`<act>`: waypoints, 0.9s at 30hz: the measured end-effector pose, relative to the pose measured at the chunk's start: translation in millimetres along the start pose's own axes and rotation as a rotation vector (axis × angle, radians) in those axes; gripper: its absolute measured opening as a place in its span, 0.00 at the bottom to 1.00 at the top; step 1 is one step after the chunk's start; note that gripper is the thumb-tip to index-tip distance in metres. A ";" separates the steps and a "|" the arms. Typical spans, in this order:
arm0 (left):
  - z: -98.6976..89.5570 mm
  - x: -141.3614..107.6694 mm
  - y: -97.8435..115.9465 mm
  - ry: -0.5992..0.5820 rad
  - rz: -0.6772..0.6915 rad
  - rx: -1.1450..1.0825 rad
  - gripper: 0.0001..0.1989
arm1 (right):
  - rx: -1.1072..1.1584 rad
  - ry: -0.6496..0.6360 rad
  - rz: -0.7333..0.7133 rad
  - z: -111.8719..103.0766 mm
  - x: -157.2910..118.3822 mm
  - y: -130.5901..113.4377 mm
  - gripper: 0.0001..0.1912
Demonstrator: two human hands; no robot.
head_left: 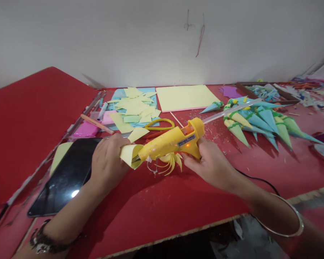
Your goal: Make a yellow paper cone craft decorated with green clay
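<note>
Around the tip of the yellow glue gun (164, 143) curls a paper piece (127, 154), pinched in the left hand (108, 158); the right hand (213, 162) grips the gun, paper cones (267, 119) lying to its right.

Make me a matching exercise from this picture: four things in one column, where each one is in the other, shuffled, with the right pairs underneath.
Things
1. Yellow plastic glue gun
2. Curled pale yellow paper piece
3. Pale yellow rectangular paper sheet
4. Pointed blue and yellow-green paper cones

Places
a. Lying flat near the wall
b. Held in the right hand
c. Heaped on the right side of the picture
d. Held in the left hand

Right pairs: 1-b, 2-d, 3-a, 4-c
</note>
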State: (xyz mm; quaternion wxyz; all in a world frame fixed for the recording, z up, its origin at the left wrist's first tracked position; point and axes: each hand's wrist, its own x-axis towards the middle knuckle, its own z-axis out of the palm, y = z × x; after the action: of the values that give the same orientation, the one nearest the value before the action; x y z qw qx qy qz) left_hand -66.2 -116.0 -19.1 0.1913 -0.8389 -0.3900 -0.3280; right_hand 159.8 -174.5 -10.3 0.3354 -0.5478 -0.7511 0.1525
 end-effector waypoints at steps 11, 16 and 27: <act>1.4 -3.6 -2.6 -0.012 0.000 0.016 0.05 | -0.122 0.007 0.010 0.4 -1.7 2.3 0.08; 1.8 -4.2 -2.0 -0.003 -0.007 -0.032 0.03 | -0.153 0.005 0.013 -0.3 -1.0 2.7 0.07; 2.4 -4.5 -4.4 0.013 0.068 0.050 0.03 | -0.199 -0.016 0.020 -3.0 -0.8 2.8 0.07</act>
State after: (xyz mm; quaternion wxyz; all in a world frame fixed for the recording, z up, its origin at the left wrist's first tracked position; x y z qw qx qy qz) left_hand -70.8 -114.3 -23.6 0.2258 -0.8445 -0.3682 -0.3167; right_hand 163.9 -174.7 -10.0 0.2719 -0.5845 -0.7598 0.0849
